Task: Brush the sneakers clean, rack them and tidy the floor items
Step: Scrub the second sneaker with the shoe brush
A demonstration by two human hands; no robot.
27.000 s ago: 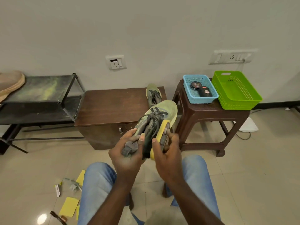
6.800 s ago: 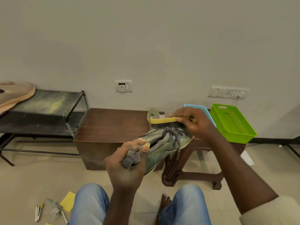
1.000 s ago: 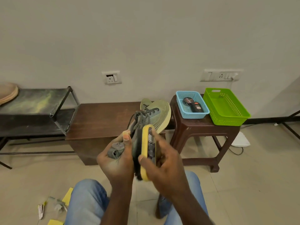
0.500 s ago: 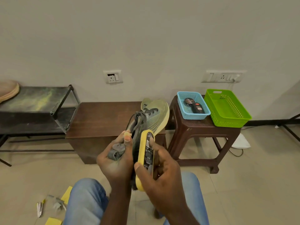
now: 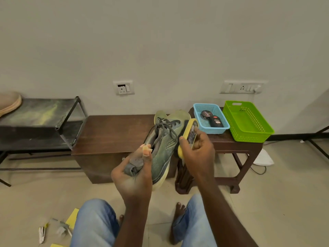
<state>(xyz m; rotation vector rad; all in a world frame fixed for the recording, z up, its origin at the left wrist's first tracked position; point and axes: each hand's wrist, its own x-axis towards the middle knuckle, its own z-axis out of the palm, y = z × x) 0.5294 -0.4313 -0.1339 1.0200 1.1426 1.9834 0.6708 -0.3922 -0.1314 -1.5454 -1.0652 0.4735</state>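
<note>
Against the wall, a stool (image 5: 249, 148) carries 2 baskets: the blue basket (image 5: 196, 114) holds a tin (image 5: 206, 114) and a bottle (image 5: 216, 123), the green basket (image 5: 249, 136) sits beside. My left hand (image 5: 131, 177) grips the sneaker (image 5: 162, 152) by its heel; my right hand (image 5: 197, 152) clamps the brush (image 5: 187, 134) at its toe.

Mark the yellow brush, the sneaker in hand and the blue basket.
yellow brush (image 5: 187, 128): head view, on its yellow edge.
sneaker in hand (image 5: 162, 150): head view, on its mesh side.
blue basket (image 5: 216, 130): head view, on its near wall.
</note>
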